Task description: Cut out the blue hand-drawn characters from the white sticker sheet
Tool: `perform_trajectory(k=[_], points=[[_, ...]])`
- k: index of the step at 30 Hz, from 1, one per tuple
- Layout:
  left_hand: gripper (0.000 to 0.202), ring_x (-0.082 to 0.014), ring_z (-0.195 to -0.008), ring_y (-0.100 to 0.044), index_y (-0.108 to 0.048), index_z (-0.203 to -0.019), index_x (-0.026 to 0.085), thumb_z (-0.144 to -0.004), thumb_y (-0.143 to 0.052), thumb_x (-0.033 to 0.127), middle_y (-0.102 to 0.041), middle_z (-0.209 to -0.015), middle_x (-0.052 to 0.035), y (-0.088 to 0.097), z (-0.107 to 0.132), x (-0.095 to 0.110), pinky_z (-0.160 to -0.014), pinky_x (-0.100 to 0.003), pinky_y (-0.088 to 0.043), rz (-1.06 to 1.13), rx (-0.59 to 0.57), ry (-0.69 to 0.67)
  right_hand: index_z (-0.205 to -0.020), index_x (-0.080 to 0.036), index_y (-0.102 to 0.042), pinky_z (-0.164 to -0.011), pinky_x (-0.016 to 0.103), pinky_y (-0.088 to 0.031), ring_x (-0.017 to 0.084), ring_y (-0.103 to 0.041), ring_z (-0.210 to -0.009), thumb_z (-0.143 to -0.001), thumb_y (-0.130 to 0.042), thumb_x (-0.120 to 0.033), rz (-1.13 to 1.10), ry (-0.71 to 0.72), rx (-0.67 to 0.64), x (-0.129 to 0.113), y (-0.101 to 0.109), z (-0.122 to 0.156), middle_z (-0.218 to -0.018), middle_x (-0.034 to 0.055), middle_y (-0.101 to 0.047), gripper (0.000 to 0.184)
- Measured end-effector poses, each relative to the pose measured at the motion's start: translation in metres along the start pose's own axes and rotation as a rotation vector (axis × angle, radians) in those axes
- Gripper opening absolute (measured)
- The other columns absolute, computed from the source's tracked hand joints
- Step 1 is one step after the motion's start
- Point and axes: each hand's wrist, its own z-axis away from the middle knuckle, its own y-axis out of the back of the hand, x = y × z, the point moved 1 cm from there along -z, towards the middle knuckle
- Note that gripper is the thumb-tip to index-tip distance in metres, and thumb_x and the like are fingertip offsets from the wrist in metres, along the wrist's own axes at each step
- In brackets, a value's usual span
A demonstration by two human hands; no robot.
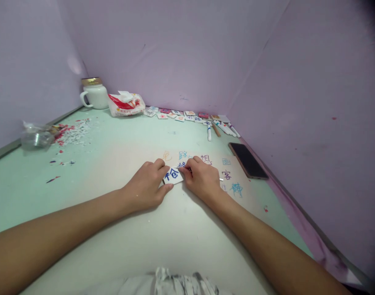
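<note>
A small white tile (172, 175) with a blue written character lies on the pale green table (114, 164). My left hand (148, 184) pinches its left edge between thumb and fingers. My right hand (202, 177) is curled in a writing grip at the tile's right edge; a thin white tip sticks out behind it, probably a pen, mostly hidden. Coloured characters (227, 175) are written on the table around both hands.
A black phone (247, 160) lies to the right near the wall. A row of tiles (181, 115) and markers (224, 128) sits at the back. A white mug (95, 95), a red-white bag (126, 104), paper scraps (72, 132) and crumpled plastic (36, 136) are back left.
</note>
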Motion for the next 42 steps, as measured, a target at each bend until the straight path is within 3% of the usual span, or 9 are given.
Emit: perform_trajectory(k=[23,42], points=[[0.035,-0.0270,-0.089,-0.058,-0.065,-0.112,0.012,-0.091,-0.049,0.034,-0.059,-0.107,-0.0135,-0.0019,0.0007,-0.0007,-0.090,-0.047,-0.048,-0.020,0.030,-0.034,-0.088,-0.021,-0.073,-0.055,0.031,-0.022,0.015,-0.057,-0.066,-0.095,-0.054,-0.037,0.002,0.014,0.029,-0.0018,-0.0006,0.0006,-0.095,0.0023,-0.071,0.025],[0.035,-0.0277,-0.088,-0.059,-0.065,-0.110,0.010,-0.092,-0.046,0.034,-0.060,-0.106,-0.0147,0.0012,-0.0009,-0.0008,-0.089,-0.049,-0.049,-0.010,0.024,-0.039,-0.102,-0.022,-0.070,-0.054,0.031,-0.020,0.016,-0.061,-0.070,-0.101,-0.046,-0.037,0.082,-0.009,-0.022,-0.0083,0.0024,-0.0013,-0.105,0.0040,-0.070,0.028]])
